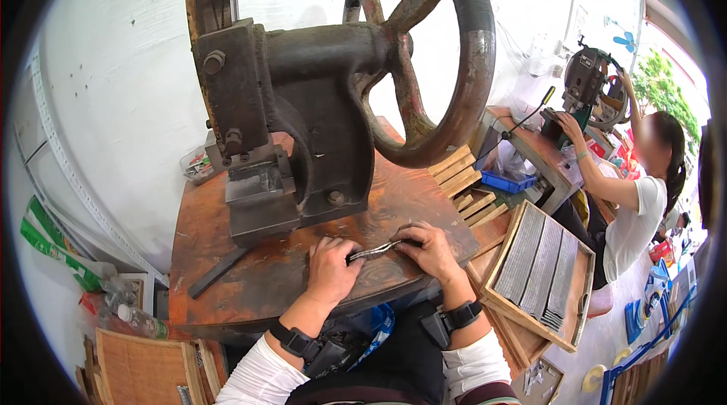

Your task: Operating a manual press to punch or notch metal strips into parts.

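Note:
A slim, silvery, slightly bent metal strip (373, 251) spans the gap between my two hands, just above the near part of a worn wooden bench (401, 178). My left hand (333, 268) is closed round its left end, and my right hand (430, 250) pinches the other end. The ends are hidden in my fingers. Beyond them stands a heavy, dark iron hand press (326, 87) with a large spoked handwheel (477, 64). Its squared block and metal die (254, 181) are ahead and left of my hands. A flat dark bar (218, 272) lies left of my left hand.
At right, a wooden tray (522, 314) holds rows of grey metal strips, near stacked wooden slats (462, 178). A co-worker (632, 208) stands at another press (591, 79). Left, a wooden box (144, 367) and plastic bottle (140, 320) sit below the bench. A clear container (198, 166) stands behind the press.

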{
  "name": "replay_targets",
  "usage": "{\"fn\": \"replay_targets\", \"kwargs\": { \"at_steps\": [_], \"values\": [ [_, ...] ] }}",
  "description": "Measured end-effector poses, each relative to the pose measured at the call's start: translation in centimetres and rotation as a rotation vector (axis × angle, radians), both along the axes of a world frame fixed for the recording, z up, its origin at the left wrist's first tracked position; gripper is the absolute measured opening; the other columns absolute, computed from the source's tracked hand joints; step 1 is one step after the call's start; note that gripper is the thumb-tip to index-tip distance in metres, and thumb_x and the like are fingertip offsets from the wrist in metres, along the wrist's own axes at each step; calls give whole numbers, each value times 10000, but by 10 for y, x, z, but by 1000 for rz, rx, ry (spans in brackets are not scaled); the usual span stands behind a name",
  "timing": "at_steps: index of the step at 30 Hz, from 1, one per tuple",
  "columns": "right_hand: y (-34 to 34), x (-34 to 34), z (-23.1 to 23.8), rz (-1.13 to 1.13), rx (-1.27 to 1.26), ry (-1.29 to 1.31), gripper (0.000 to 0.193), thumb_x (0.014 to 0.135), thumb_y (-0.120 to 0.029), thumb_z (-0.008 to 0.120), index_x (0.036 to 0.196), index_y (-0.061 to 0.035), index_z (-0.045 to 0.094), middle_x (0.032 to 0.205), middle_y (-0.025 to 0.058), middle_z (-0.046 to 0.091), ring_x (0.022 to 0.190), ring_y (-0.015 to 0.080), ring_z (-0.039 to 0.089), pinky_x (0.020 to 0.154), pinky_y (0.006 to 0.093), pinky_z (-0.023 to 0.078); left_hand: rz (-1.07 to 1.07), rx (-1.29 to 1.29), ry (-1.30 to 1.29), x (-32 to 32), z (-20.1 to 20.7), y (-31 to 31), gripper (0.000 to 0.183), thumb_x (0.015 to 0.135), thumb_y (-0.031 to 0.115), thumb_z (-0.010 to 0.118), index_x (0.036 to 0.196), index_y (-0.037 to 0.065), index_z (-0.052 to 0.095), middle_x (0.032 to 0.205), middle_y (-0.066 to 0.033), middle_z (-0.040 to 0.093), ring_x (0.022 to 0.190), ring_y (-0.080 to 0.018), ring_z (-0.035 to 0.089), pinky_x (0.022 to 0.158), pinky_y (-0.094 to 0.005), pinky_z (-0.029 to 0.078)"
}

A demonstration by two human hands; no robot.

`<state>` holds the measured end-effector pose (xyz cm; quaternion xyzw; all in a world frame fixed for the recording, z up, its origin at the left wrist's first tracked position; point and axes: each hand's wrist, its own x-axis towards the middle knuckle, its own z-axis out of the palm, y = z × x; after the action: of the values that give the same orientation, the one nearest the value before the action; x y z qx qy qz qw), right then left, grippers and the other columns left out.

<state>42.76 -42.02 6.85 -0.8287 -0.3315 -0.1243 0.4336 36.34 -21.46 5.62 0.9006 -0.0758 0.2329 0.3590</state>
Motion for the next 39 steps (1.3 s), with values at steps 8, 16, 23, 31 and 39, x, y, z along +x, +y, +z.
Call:
{"fn": "replay_targets", "kwargs": {
  "at_steps": [8, 16, 23, 31, 39],
  "values": [
    [4, 3, 4, -11, -60, 3, 215, 757, -38, 670, 970, -67, 682, 958, 114, 644, 925, 295, 600, 809, 356, 489, 19, 31, -21, 1, 2, 0, 158, 719, 142, 717, 862, 82, 690, 854, -71, 648, 909, -278, 556, 823, -433, 382],
    [27, -23, 13, -27, -411, -464, 406, 696, -73, 607, 1077, -199, 668, 1183, 83, 559, 1138, 311, 479, 925, 440, 394, 47, 52, -75, 5, -3, -2, 144, 689, 138, 730, 795, 58, 676, 838, -94, 642, 874, -297, 564, 784, -412, 403],
    [19, -24, 11, -62, -486, -591, 324, 749, -172, 625, 1067, -210, 674, 1084, 5, 605, 1091, 251, 510, 889, 408, 387, 55, 75, -71, 4, -3, -1, 142, 680, 148, 738, 768, 57, 672, 831, -93, 641, 869, -292, 562, 787, -407, 394],
    [8, -14, 5, -138, -410, -566, 271, 748, -189, 668, 1018, -174, 694, 1030, 18, 629, 1047, 253, 534, 866, 406, 414, 39, 60, 14, 1, 1, -2, 131, 709, 147, 719, 787, 56, 667, 854, -84, 651, 904, -284, 563, 848, -440, 371],
    [10, -1, -1, -13, -187, -153, 254, 703, -73, 717, 955, -69, 684, 903, 101, 625, 905, 310, 536, 815, 384, 457, 26, 47, -8, 4, 1, 1, 167, 708, 171, 721, 841, 75, 691, 862, -71, 645, 899, -267, 560, 825, -399, 365]
  ]
}}
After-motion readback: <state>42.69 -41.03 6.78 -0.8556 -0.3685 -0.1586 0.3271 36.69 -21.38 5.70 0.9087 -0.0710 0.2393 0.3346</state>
